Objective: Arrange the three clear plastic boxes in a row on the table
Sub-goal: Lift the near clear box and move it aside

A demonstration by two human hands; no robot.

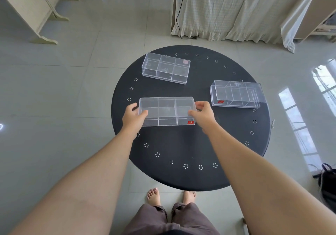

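Three clear plastic divided boxes lie on a round black table. The nearest box, with a red label at its front right corner, sits left of centre. My left hand grips its left end and my right hand grips its right end, thumbs on top. A second box rests at the far left of the table, slightly angled. The third box, also with a red label, lies at the right side near the edge.
The table stands on a pale tiled floor. A cream wooden stand is at far left, a draped bed with a black cable at the back. A dark bag lies on the floor at right. My bare feet are below the table's edge.
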